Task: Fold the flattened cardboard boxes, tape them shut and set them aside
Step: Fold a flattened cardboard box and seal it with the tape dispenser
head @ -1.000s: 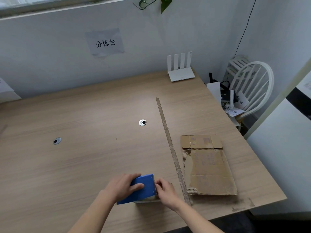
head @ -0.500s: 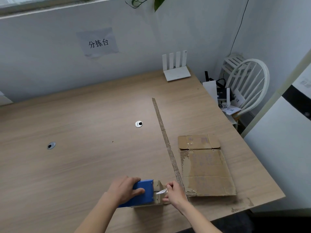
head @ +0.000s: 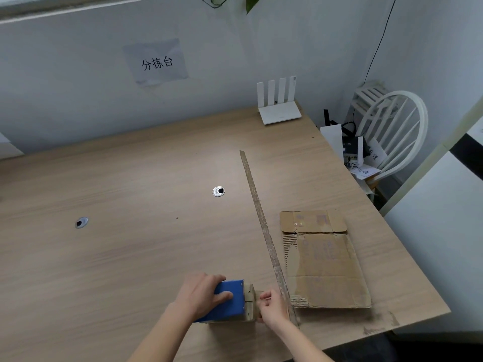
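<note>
Along the near edge of the wooden counter (head: pixel 130 257) a small blue box (head: pixel 230 300) stands, and both hands are on it. The left hand (head: pixel 201 296) lies over its top with fingers curled down the blue side, holding it steady. The right hand (head: pixel 270 308) is at the box's open cardboard end, fingers bent and pinching a brown flap (head: pixel 257 296) there.

Just right of the hands a long, worn strip (head: pixel 261 223) runs away across the counter toward the far wall. Beyond the strip, near the right edge, a flattened box (head: pixel 324 265) lies flat, its torn corrugated edge facing the strip and its short flaps pointing to the wall.

Two round cable holes are set in the counter: one (head: pixel 218 191) near the middle, one (head: pixel 81 222) further left. A white router (head: pixel 279 111) with four upright aerials sits at the far right corner against the wall.

The wall is pale, with a paper sign (head: pixel 156 62) bearing three dark characters. Green leaves (head: pixel 251 2) hang down from above. Off the counter's right end stands a white chair (head: pixel 400 131) holding a dark device and loose papers; what the device is I cannot tell. A black cable (head: pixel 379 40) runs down the wall behind it.
</note>
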`<state>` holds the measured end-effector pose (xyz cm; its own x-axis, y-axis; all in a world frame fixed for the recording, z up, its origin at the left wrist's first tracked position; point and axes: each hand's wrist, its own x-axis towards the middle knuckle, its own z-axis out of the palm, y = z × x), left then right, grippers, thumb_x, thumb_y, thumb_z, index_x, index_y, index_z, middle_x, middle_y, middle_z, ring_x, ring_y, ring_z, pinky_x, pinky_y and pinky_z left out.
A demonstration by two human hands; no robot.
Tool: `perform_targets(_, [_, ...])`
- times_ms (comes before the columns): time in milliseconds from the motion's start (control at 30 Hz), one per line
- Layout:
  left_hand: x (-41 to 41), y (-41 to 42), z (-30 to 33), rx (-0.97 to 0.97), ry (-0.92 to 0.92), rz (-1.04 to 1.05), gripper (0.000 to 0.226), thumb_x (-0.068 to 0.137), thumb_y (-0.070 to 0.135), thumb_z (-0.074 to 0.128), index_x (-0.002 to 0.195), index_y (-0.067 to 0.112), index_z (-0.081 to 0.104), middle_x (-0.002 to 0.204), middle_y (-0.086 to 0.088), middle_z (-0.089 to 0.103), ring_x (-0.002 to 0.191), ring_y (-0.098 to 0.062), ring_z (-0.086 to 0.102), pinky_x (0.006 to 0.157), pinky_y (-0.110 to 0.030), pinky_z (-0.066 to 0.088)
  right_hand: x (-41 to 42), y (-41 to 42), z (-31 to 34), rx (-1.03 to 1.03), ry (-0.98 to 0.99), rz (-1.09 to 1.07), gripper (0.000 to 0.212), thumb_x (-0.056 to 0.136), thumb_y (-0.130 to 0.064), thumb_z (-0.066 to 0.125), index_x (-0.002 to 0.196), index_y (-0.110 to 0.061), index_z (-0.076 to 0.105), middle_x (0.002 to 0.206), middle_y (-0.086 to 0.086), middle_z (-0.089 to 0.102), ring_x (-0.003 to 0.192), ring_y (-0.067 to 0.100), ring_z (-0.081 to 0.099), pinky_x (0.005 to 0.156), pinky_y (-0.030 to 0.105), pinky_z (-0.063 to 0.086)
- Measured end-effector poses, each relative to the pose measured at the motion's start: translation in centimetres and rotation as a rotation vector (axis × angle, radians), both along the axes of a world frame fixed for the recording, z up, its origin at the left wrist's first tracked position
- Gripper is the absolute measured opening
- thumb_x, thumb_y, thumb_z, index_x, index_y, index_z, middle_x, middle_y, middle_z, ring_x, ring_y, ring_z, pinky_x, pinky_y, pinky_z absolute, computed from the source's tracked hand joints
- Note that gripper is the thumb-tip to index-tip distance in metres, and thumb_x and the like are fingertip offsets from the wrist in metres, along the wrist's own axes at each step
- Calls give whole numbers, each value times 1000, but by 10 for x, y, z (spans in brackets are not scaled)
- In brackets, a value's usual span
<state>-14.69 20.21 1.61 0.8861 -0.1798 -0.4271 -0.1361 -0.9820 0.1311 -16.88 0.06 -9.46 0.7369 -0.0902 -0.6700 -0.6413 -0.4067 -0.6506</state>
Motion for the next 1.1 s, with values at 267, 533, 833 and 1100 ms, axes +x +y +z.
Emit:
perform_targets(267, [2, 5, -2, -43, 7, -2, 51, 91, 66, 46, 126, 32, 61, 107, 5, 70, 89, -16, 63, 74, -33, 47, -4, 8, 6, 103, -114, -140, 21, 90, -45, 70, 94, -27, 61, 94, -8, 68, 86, 11, 66, 78, 32, 59])
perform_targets(533, [2, 6, -2, -20, 10, -33, 52, 90, 68, 44, 127, 34, 60, 107, 5, 71, 90, -17, 65, 73, -34, 48, 1, 11, 6, -16, -212, 28, 22, 85, -42, 76, 89, -30, 58, 85, -9, 67, 79, 3, 63, 68, 23, 51])
perform_targets(833, [-33, 106, 8, 44, 105, 165, 52, 87, 71, 46, 129, 44, 58, 122, 14, 66, 109, -13, 62, 77, -29, 44, 7, -2, 22, -79, -307, 203, 23, 89, -39, 74, 109, -39, 63, 95, -15, 69, 83, 0, 64, 68, 18, 48])
perform_targets(1100, [-52, 125, -13, -60, 162, 256, 56, 87, 72, 47, 138, 49, 49, 130, 16, 61, 114, -11, 58, 83, -31, 46, 6, 9, 27, -132, -348, 220, 24, 89, -34, 75, 112, -34, 67, 97, -11, 69, 81, -1, 64, 66, 15, 43])
